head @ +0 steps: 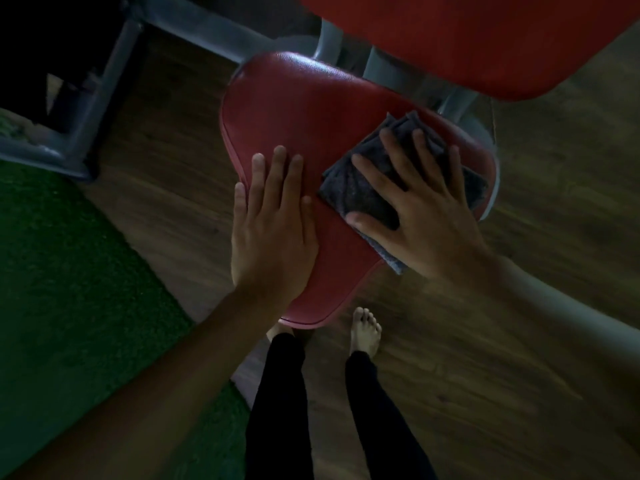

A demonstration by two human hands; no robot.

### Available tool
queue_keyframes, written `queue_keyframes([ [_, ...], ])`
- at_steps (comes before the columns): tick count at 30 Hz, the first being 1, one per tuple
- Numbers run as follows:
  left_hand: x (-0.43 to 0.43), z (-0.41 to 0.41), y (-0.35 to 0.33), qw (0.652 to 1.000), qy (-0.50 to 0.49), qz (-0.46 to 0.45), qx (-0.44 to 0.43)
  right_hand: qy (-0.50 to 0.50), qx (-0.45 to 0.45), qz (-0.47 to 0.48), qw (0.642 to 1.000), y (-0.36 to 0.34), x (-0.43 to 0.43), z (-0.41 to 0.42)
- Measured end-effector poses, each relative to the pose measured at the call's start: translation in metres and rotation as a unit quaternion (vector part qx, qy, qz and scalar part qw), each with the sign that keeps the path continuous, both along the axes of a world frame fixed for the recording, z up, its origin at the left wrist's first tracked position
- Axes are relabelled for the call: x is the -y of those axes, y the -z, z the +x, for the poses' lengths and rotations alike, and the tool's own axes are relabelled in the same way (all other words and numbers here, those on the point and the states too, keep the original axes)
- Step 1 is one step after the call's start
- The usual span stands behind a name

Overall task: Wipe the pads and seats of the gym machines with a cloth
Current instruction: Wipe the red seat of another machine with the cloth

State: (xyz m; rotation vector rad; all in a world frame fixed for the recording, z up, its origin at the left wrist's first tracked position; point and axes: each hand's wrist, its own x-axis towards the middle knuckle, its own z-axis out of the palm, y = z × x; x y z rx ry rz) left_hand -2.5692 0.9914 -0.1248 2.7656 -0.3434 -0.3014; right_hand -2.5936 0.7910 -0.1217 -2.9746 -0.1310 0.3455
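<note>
A red padded seat [298, 109] of a gym machine fills the middle of the view, narrowing toward me. A folded dark grey cloth [360, 188] lies on the seat's right part. My right hand [419, 209] presses flat on the cloth with its fingers spread. Resting flat on the seat's left edge, my left hand [273, 223] has its fingers straight and holds nothing. A larger red back pad [485, 36] rises at the top right.
Grey metal frame tubes [86, 109] run across the top left and behind the seat. Green turf matting [69, 271] covers the floor on the left, wood-look flooring [519, 323] the rest. My bare feet [365, 332] and dark trouser legs stand just below the seat's tip.
</note>
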Motion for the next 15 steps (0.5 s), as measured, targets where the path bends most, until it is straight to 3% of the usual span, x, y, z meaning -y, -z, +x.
queue_keyframes([
  [9, 0.0, -0.001, 0.002, 1.0, -0.013, 0.012, 0.02, 0.002, 0.041, 0.005, 0.999, 0.01, -0.003, -0.005],
  [15, 0.001, -0.002, 0.003, 0.999, -0.014, 0.016, 0.028, 0.031, 0.116, 0.038, 0.992, 0.018, -0.019, -0.017],
])
